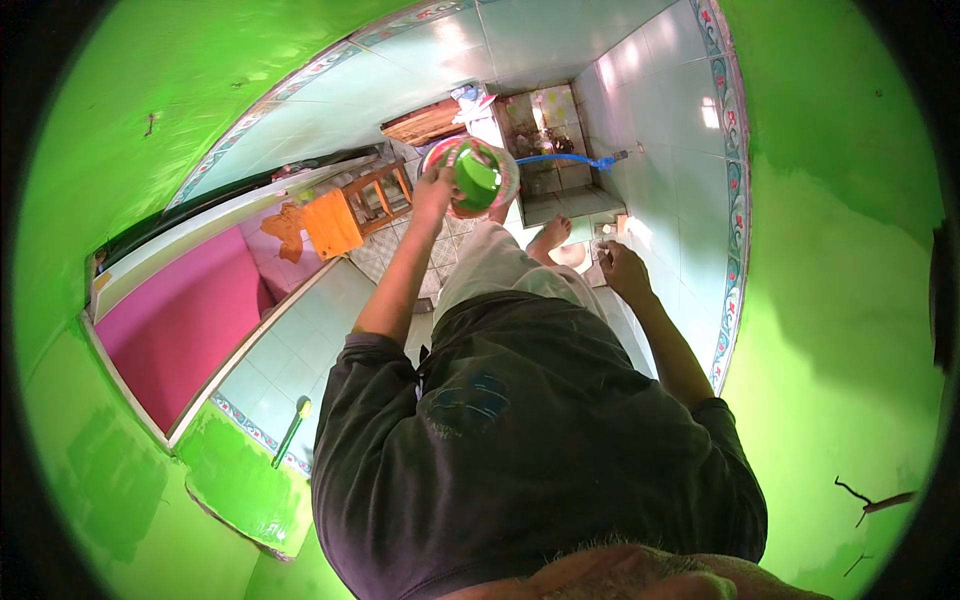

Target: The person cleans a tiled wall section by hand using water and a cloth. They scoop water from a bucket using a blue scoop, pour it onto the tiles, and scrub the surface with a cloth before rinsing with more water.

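Note:
My left hand (pixel 437 190) reaches forward, its fingers closed on the near-left rim of a round container (pixel 508 185). That container looks like a small bucket with a clear, reddish-patterned wall and bright green inside; whether the green is paint or another vessel I cannot tell. Out to the right, my right hand (pixel 625 270) hangs low beside the tiled wall with its fingers curled. Anything inside those fingers is too small or hidden to name. A bare foot (pixel 549 238) stands between the two hands, farther down.
A blue hose (pixel 555 158) runs from a tap on the right tiled wall (pixel 690 200) to a tiled basin (pixel 570 203). On the left are a wooden chair (pixel 378 196), an orange cloth (pixel 332 222), a doorway with a pink surface (pixel 190 320), and a green-handled brush (pixel 291 435).

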Demonstrator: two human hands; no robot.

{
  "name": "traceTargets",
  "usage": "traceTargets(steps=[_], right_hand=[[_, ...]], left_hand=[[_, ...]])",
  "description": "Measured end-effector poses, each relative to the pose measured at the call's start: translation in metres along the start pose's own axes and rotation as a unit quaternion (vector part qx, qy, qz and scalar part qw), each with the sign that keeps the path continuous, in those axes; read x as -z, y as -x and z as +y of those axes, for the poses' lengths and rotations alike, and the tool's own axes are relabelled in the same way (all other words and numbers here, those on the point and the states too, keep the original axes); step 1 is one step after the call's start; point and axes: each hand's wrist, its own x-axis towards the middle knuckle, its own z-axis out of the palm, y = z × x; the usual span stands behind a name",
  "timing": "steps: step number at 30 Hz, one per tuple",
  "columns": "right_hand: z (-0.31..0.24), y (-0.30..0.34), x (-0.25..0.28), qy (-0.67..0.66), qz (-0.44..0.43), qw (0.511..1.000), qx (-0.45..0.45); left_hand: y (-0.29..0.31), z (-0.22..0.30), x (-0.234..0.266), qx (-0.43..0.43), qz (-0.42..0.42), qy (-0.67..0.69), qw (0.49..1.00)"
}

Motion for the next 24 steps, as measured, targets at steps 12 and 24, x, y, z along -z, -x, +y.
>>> traceTargets(steps=[12,24], right_hand=[[0.078,0.012,-0.069,-0.016,-0.053,0.995,-0.088],[0.128,0.005,-0.091,-0.056,-0.071,0.973,-0.212]], left_hand=[[-0.136,-0.088,0.012,0.083,0.13,-0.081,0.985],[-0.223,-0.178,-0.007,0.124,0.171,0.045,0.976]])
